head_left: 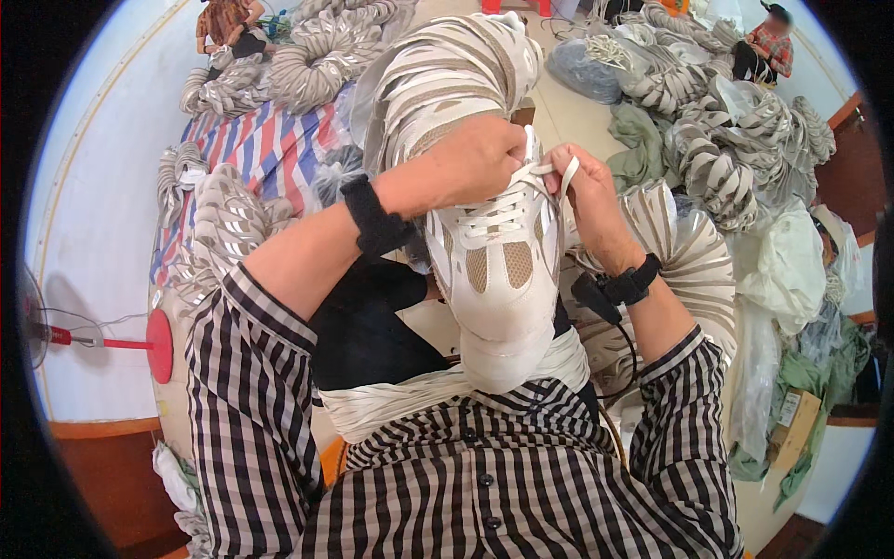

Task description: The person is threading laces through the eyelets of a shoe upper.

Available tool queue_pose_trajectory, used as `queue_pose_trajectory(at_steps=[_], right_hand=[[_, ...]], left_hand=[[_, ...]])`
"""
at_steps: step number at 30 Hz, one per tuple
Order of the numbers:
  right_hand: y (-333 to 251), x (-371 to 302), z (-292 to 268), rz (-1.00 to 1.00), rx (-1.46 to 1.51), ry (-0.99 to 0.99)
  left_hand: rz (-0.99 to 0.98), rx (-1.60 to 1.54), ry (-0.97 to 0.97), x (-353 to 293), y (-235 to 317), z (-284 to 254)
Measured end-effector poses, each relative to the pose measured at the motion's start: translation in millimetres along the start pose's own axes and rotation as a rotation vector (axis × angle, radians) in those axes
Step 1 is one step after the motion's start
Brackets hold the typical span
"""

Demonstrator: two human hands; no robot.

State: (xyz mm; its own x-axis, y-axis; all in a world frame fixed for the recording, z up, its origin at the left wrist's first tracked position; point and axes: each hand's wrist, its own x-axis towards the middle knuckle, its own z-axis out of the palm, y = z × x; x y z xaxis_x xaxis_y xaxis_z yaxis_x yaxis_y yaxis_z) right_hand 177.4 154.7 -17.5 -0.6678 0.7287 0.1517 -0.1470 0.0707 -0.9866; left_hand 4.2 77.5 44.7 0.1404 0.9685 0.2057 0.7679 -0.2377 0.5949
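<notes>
I'm counting: 2 hands, centre | 1 laced shoe, centre | 2 black wristbands, flanking centre | 2 co-workers sitting, upper left/upper right | 1 red disc, left | 1 cardboard box, lower right

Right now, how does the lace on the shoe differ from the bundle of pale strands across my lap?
The lace is threaded back and forth through the shoe, while the bundle of pale strands lies gathered across your lap. Your right hand pinches the lace; no hand touches the bundle. The lace forms narrow rows, while the bundle is a broad mass. Both are off-white.
</notes>
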Motion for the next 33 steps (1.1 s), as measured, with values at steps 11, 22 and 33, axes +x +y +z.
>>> queue_pose_trajectory(at_steps=[11, 22, 33], right_hand=[[3.2, 3.7, -6.6, 0.060, 0.247, 0.032], [-6.7, -13.7, 23.4, -0.329, -0.442, 0.150], [-0.8, -13.6, 28.9, -0.456, -0.431, 0.272]], left_hand=[[-0.422, 0.354, 0.307, -192.1, -59.7, -116.9], [-0.881, -0.007, 0.471, -354.8, -75.1, -144.2], [-0.865, -0.092, 0.475, -359.9, -94.8, -161.4]])
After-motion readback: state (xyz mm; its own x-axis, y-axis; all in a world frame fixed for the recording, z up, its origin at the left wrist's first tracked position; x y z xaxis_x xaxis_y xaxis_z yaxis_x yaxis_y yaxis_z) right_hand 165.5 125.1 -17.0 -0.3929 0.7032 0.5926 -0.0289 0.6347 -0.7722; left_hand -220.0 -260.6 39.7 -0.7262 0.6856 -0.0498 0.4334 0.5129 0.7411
